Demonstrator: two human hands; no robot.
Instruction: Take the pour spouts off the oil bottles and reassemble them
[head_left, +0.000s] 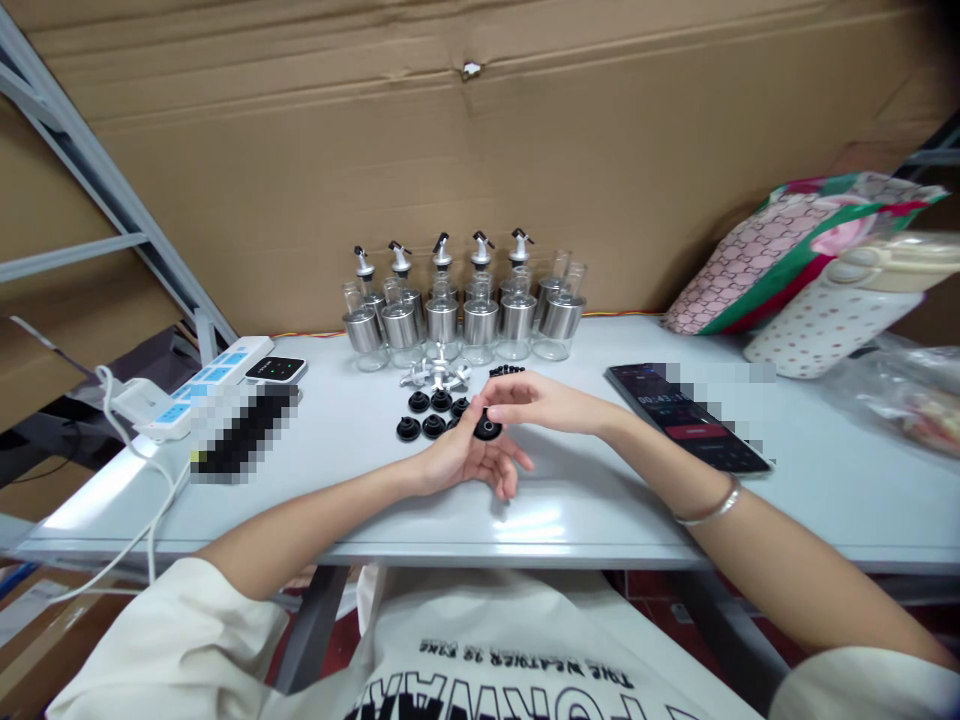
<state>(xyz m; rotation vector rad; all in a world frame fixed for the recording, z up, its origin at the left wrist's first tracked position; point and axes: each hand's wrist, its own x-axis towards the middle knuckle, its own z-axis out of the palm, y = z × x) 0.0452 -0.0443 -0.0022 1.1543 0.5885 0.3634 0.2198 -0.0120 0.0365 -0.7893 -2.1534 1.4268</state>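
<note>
A black round stopper (pixel 489 426) is held between thumb and fingers of my left hand (pixel 478 455), whose other fingers are loosely spread over the table. My right hand (pixel 529 402) reaches across from the other side, its thumb and fingertips closed together at the stopper's upper edge; whatever they pinch is hidden. Just left of my hands, several more black stoppers (pixel 433 425) lie in rows, partly covered by my left thumb. Behind them is a cluster of silver pour spouts (pixel 437 374). Several small black parts (pixel 507 370) sit beyond my right fingers.
Several glass bottles with steel sleeves (pixel 442 320) stand at the back; some behind carry spouts (pixel 442 250). Rightward are a phone (pixel 682 415), a spotted flask (pixel 832 315), a patterned bag (pixel 757 265) and plastic bag (pixel 915 400). Leftward are a power strip (pixel 217 380) and small device (pixel 276 370).
</note>
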